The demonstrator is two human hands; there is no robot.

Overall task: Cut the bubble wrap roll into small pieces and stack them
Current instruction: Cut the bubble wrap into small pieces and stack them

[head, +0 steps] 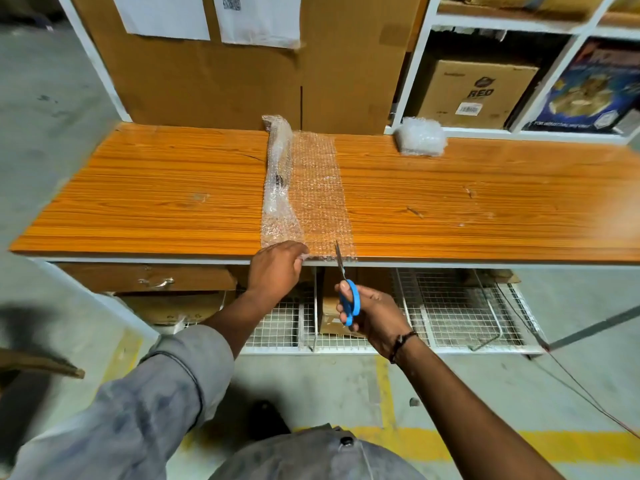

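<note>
1. Roll [278, 168] lies across the table [156, 195], front to back, with a sheet [320, 192] unrolled flat to its right. The sheet's near end reaches the table's front edge, probably so the blades can enter from there.
2. Left hand [275, 268] sits on the near end where roll meets sheet, fingers bent at the edge, likely to keep the wrap from sliding. Whether it pinches or only presses I cannot tell.
3. Right hand [370, 313] grips the blue handles of the scissors [346, 292]. The blades look nearly together, tips on the sheet's near edge, just right of the left hand. I judge 1 cut is starting, running away from the person.
4. Stack [420, 136] of cut pieces sits at the table's back right, well apart from the sheet, likely to leave the cutting lane free.
5. Box [214, 81] stands upright behind the roll's far end and may crowd the scissors there. Wire rack [450, 306] under the table lies below the right hand, not in the way.
</note>
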